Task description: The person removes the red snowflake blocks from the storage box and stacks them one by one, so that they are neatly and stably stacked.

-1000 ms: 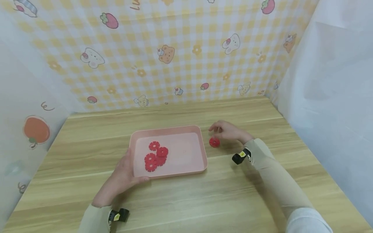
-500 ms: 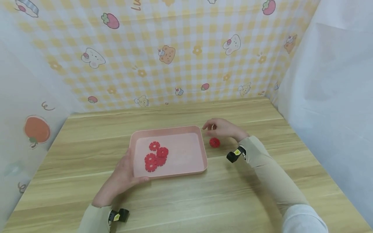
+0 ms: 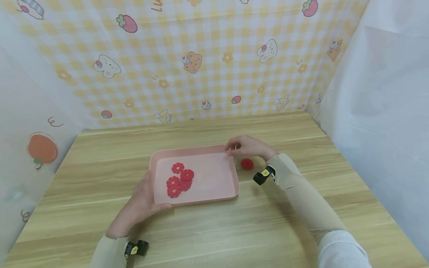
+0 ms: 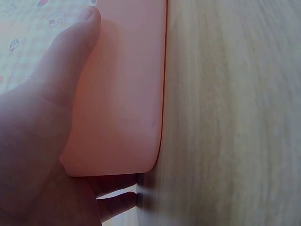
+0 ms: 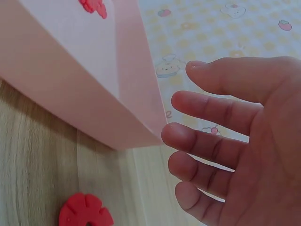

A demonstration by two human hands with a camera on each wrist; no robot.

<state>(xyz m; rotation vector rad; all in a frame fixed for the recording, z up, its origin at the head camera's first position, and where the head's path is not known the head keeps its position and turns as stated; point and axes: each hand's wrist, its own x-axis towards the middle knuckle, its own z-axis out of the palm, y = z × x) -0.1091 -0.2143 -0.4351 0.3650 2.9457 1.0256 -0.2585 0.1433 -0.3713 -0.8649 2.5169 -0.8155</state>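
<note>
In the head view a pink rectangular tray (image 3: 214, 167) lies on the table with several red notched discs (image 3: 187, 175) grouped in its left half, some overlapping. My left hand (image 3: 142, 199) holds the tray's near left corner, thumb along the front wall and fingers on the left side; the left wrist view shows the thumb (image 4: 89, 28) against the pink wall. My right hand (image 3: 249, 146) is over the far right corner, holding nothing, fingers (image 5: 207, 108) loosely bent and spread. One more red disc (image 3: 247, 164) lies on the table just right of the tray, below the right hand.
The wooden table (image 3: 207, 238) reaches back to a yellow checked cloth (image 3: 228, 78) with cartoon prints. A white sheet (image 3: 382, 93) hangs along the right side, and a pale printed sheet (image 3: 30, 93) borders the left.
My right hand has moved left from above the loose disc to the tray's far right corner. The left hand, tray and discs have stayed in place.
</note>
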